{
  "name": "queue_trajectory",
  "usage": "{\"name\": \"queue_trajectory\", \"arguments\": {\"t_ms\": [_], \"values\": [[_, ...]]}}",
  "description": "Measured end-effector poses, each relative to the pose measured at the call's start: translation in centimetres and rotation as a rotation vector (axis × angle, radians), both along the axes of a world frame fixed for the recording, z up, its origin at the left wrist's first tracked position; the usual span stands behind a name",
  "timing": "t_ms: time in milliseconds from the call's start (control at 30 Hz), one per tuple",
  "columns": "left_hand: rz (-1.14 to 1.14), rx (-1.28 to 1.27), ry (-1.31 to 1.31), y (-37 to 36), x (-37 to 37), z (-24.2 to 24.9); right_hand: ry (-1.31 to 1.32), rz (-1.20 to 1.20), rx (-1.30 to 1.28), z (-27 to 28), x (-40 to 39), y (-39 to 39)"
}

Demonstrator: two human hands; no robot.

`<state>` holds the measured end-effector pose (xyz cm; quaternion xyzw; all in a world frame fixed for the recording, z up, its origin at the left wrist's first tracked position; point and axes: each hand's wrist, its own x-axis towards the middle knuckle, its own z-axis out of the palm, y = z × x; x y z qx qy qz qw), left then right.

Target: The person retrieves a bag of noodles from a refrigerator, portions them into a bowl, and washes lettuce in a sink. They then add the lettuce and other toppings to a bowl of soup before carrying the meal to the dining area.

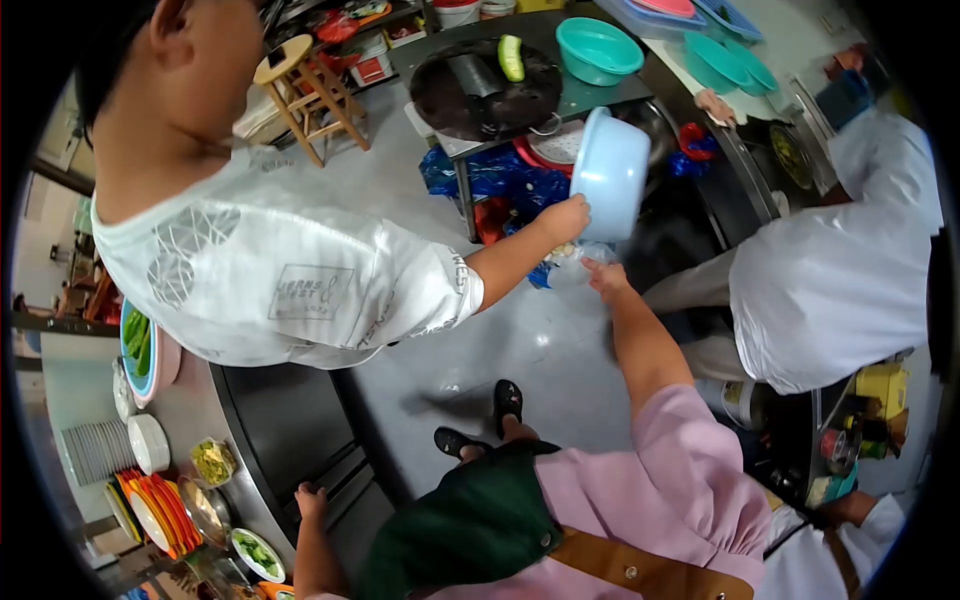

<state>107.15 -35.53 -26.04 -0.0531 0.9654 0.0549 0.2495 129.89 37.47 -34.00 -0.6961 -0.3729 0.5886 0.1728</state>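
Observation:
My right hand (606,279) reaches forward and grips the edge of a clear plastic bag (580,266) with small pale pieces in it. Just above the bag, a co-worker's hand (566,217) holds a light blue basin (610,175) tilted on its side; the inside of the basin is turned away from me. Low on the left, my left hand (312,499) is beside the edge of the metal counter (228,440). Its fingers are loosely bent and a little apart, and I see nothing in them.
A round dark chopping board (440,100) bears a cleaver (474,76) and a peeled green gourd piece (511,58). Teal basins (600,52) stand behind. A wooden stool (312,98) is at the back. Another person in white (830,290) bends at the right. Plates (95,452) stack at left.

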Motion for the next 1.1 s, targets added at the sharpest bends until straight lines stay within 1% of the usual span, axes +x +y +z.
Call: {"name": "queue_trajectory", "arguments": {"t_ms": [33, 67, 100, 133, 200, 233, 267, 300, 333, 367, 433, 467, 533, 600, 667, 700, 733, 767, 800, 833, 867, 900, 933, 967, 1000, 1033, 1067, 1100], "values": [[-0.034, -0.036, 0.025, 0.0, -0.1, -0.2, -0.003, 0.021, 0.003, -0.5, -0.8, 0.4], [-0.069, -0.077, 0.045, -0.4, -0.2, -0.3, 0.097, 0.010, 0.027, -0.7, -1.4, 0.3], [-0.041, -0.098, 0.043, -1.0, -0.5, -0.6, 0.195, 0.002, 0.045, -1.3, -1.7, 0.0], [0.003, -0.113, 0.036, -0.3, -0.7, 0.2, 0.188, 0.024, 0.038, -3.3, -1.4, 0.0], [-0.004, -0.209, 0.031, -1.1, -1.7, -0.1, 0.134, 0.512, 0.196, -8.2, -0.5, 1.1], [-0.095, -0.263, 0.080, -1.6, -2.1, -0.6, 0.132, 0.545, 0.183, -8.9, -0.5, 0.8], [-0.175, -0.331, 0.116, -2.7, -2.1, -0.7, 0.088, 0.371, 0.156, -9.1, -0.8, -0.2], [-0.180, -0.305, 0.154, -5.0, -2.7, -2.4, 0.050, 0.214, 0.125, -9.2, -2.1, -1.4], [-0.213, -0.338, 0.126, -3.7, -2.6, -1.4, 0.041, 0.118, 0.180, -9.6, -3.3, -3.2], [-0.112, -0.424, -0.097, -2.2, -3.5, -0.1, 0.119, 0.208, 0.101, -11.9, -3.0, -4.0], [-0.213, -0.609, -0.054, -6.9, -3.2, -4.5, 0.073, 0.458, 0.035, -12.0, -4.9, -9.7], [-0.281, -0.689, -0.241, -6.3, -2.9, -4.1, 0.058, 0.579, 0.012, -12.4, -4.7, -12.2], [-0.309, -0.763, -0.158, -6.3, -2.4, -4.8, 0.061, 0.900, -0.017, -11.4, -5.2, -17.9], [-0.448, -0.852, -0.236, -2.3, -2.0, -2.6, 0.129, 1.104, -0.068, -11.0, -5.4, -23.6], [-0.757, -0.776, -0.337, 4.6, 1.2, -0.9, 0.229, 1.215, -0.137, -5.8, -7.9, -29.8], [-0.751, -0.660, -0.391, 7.9, 2.7, -1.8, 0.291, 1.289, -0.116, -5.5, -8.8, -31.7], [-0.985, -0.551, -0.254, 11.4, 4.7, -0.4, 0.361, 1.358, -0.089, -5.3, -9.9, -33.5], [-0.839, -0.063, -0.068, 13.5, 6.4, -2.0, 0.351, 1.386, -0.067, -3.0, -12.4, -35.1], [-1.090, 0.240, -0.046, 16.6, 6.4, 1.3, 0.344, 1.410, -0.037, -0.2, -15.4, -35.7], [-1.034, 0.572, -0.056, 18.1, 6.8, 3.3, 0.441, 1.380, -0.014, 0.6, -18.2, -35.6], [-0.958, 0.903, -0.071, 18.6, 7.0, 4.2, 0.534, 1.346, 0.003, 1.3, -20.7, -35.4], [-0.950, 0.910, -0.076, 18.0, 6.9, 3.9, 0.454, 1.398, 0.123, 3.3, -23.1, -34.5], [-0.856, 0.985, -0.208, 16.9, 6.5, 3.2, 0.374, 1.446, 0.243, 5.6, -25.4, -33.4], [-0.758, 1.054, -0.339, 15.6, 6.0, 2.4, 0.135, 1.538, 0.473, 7.3, -27.3, -32.0], [-0.691, 0.874, -0.325, 13.7, 5.5, 1.5, -0.114, 1.608, 0.703, 8.0, -28.7, -30.2], [-0.631, 0.750, -0.301, 12.0, 4.1, 1.1, -0.166, 1.574, 0.824, 7.7, -29.5, -28.6], [-0.543, 0.600, -0.195, 9.5, 4.0, -0.7, -0.218, 1.535, 0.946, 7.3, -30.1, -26.9], [-0.471, 0.538, -0.219, 8.0, 3.0, -1.3, -0.165, 1.467, 1.068, 6.9, -30.6, -25.5]]}}
